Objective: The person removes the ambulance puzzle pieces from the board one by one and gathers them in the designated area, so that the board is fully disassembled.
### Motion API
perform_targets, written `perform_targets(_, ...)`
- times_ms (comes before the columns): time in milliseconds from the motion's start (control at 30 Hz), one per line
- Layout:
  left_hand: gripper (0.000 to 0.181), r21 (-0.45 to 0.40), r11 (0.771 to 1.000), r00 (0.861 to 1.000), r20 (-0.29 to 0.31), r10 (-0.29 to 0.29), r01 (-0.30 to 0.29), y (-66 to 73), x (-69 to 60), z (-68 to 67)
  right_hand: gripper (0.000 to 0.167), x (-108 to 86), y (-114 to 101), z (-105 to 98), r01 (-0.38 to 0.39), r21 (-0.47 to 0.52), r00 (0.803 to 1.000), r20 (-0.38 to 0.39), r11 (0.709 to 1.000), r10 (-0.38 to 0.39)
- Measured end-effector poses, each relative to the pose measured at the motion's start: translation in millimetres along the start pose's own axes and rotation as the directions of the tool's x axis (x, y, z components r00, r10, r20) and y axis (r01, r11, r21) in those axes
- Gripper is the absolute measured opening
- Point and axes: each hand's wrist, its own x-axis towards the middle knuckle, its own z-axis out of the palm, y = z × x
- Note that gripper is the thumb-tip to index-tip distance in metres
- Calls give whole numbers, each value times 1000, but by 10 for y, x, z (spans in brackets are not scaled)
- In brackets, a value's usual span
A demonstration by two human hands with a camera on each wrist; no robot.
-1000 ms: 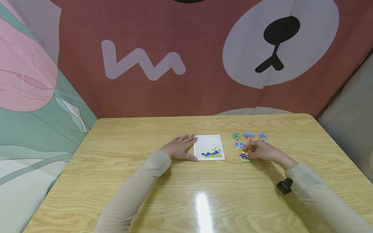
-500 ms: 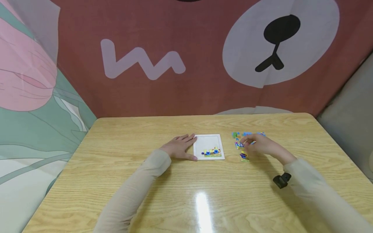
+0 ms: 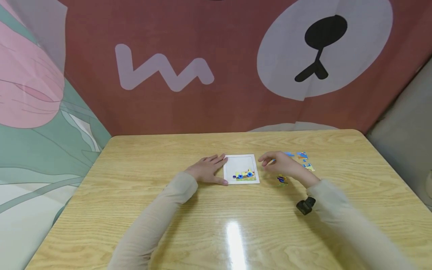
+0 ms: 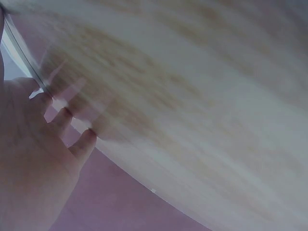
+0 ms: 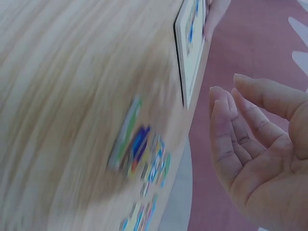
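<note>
A white square puzzle tray point(image 3: 237, 162) lies on the table, with a joined strip of puzzle pieces point(image 3: 244, 175) showing a yellow vehicle with blue wheels in its lower right part. My left hand point(image 3: 210, 170) is spread flat, its fingertips and thumb touching the tray's left edge. To the right of the tray my right hand point(image 3: 279, 164) hovers over the table, fingers bent loosely. In the right wrist view, thumb and fingers of the right hand point(image 5: 262, 139) stand apart with nothing seen between them. Loose puzzle pieces point(image 3: 302, 155) lie under and beyond it, some hidden by the hand.
A dark-blue and yellow puzzle piece point(image 3: 282, 180) lies nearest the front, below the right hand. The wooden table point(image 3: 189, 232) ends at a red cloth backdrop point(image 3: 189, 112). A black camera mount point(image 3: 306, 205) sits at the right wrist.
My right hand has moved from the front loose pieces up and then left toward the tray, uncovering pieces on the right. My left hand has stayed at the tray's edge.
</note>
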Motion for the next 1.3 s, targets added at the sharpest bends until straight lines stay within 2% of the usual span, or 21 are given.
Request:
perform_targets(233, 94, 1, 1000, 1000, 3, -6, 6, -4, 8, 8, 29, 129, -77, 186, 41, 29, 999, 34, 999, -42)
perform_targets(400, 94, 5, 1000, 1000, 1, -5, 5, -7, 18, 16, 28, 207, -135, 312, 36, 55, 997, 64, 998, -40)
perform_targets(633, 94, -6, 1000, 1000, 2, 1, -1, 5, 1, 3, 27, 292, -210, 445, 42, -15, 997, 73, 999, -40)
perform_targets(967, 93, -18, 1000, 1000, 0, 1, -1, 27, -41, -36, 29, 334, -254, 511, 94, -122, 991, 109, 988, -81)
perform_targets(1300, 93, 3, 1000, 1000, -13, 3, -3, -11, 17, 25, 33, 320, -292, 528, 115, -176, 988, 124, 978, -94)
